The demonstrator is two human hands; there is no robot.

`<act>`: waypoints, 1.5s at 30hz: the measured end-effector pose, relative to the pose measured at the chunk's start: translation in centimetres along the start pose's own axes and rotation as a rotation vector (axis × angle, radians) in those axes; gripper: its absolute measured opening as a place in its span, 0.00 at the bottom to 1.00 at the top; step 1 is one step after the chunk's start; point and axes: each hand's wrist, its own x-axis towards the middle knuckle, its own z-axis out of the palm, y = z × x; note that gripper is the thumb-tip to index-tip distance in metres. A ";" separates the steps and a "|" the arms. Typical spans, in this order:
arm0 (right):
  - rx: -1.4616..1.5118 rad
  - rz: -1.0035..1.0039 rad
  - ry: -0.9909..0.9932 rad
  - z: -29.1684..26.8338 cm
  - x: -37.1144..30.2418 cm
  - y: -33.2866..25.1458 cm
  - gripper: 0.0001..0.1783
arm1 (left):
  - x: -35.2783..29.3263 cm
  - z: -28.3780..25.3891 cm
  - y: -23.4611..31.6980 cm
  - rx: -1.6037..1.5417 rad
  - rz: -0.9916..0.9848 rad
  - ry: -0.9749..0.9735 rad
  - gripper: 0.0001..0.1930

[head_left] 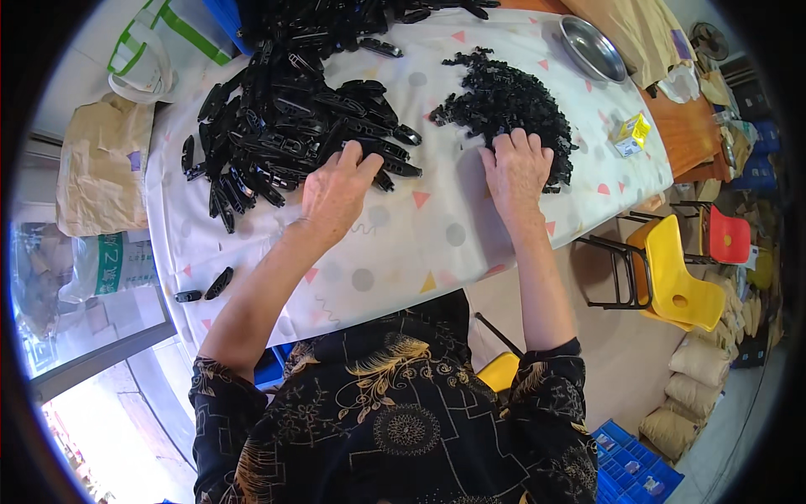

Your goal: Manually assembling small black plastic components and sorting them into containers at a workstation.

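Note:
A large heap of long, glossy black plastic parts (277, 109) covers the left side of the table. My left hand (336, 189) is at the near right edge of this heap, its fingers curled down on a long black plastic part (399, 165). To the right lies a pile of small black plastic pieces (512, 97). My right hand (519, 172) reaches into that pile's near edge with bent fingers drawn together; their tips are hidden, so what they pinch cannot be seen. Two loose black parts (220, 283) lie near the table's left edge.
The table (395, 269) has a white patterned cloth. On it are a round metal dish (593, 49) and a small yellow-and-white box (630, 134). Yellow (680, 277) and red (729, 235) chairs stand to the right. A paper sack (105, 168) is at left, a blue crate (638, 466) lower right.

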 end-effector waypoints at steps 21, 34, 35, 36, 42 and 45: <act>0.784 -0.223 0.223 -4.7 -4.3 -8.9 0.12 | -6.4 -1.7 2.4 -1.981 -0.730 -0.152 0.11; 0.831 -0.275 0.230 -5.9 -3.8 -13.5 0.15 | -7.9 -2.2 2.2 -2.141 -0.667 -0.071 0.10; 0.848 -0.268 0.222 -6.0 -3.8 -13.8 0.14 | -8.0 -2.1 2.1 -2.141 -0.646 -0.078 0.10; 0.865 -0.261 0.214 -6.2 -3.8 -14.1 0.14 | -8.1 -2.0 2.0 -2.140 -0.625 -0.086 0.11; 1.026 -0.187 0.038 -6.4 -3.1 -14.2 0.12 | -8.5 -2.5 1.5 -2.289 -0.721 -0.157 0.12; 1.072 -0.267 -0.044 -6.1 -2.5 -13.2 0.14 | -8.7 -2.4 1.4 -2.321 -0.753 -0.219 0.14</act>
